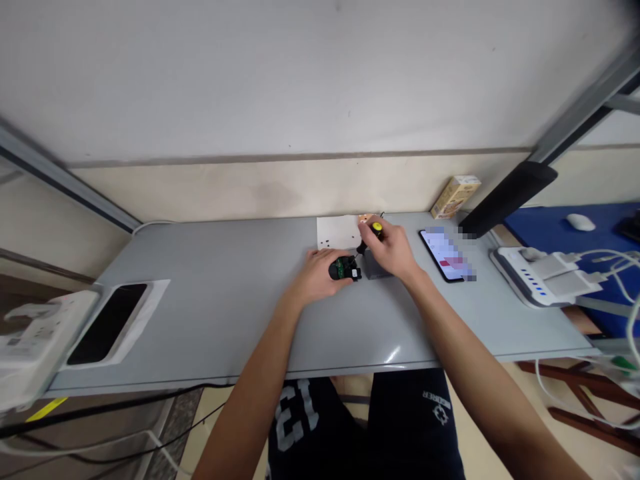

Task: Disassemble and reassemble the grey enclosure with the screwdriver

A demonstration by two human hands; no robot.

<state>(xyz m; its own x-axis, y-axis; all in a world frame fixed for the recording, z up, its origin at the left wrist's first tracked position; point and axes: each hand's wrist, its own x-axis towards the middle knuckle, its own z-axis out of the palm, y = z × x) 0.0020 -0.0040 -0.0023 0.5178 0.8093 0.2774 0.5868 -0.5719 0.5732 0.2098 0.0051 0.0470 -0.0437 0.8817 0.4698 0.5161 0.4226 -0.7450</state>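
Note:
My left hand (320, 273) is curled around a small black device (344, 269) with a green circuit board showing inside, holding it down on the grey table (220, 300). My right hand (393, 250) grips a screwdriver with a yellow-capped black handle (376, 229), its tip angled down into the device. A dark grey part (373, 267) lies just under my right hand. Behind the hands a white sheet of paper (337, 231) lies flat.
A lit phone (447, 257) lies to the right, near a small cardboard box (455, 195) and a black lamp head (507, 197). A white power strip (540, 280) with cables sits at the right edge. A dark phone (107, 323) on white paper lies at the left.

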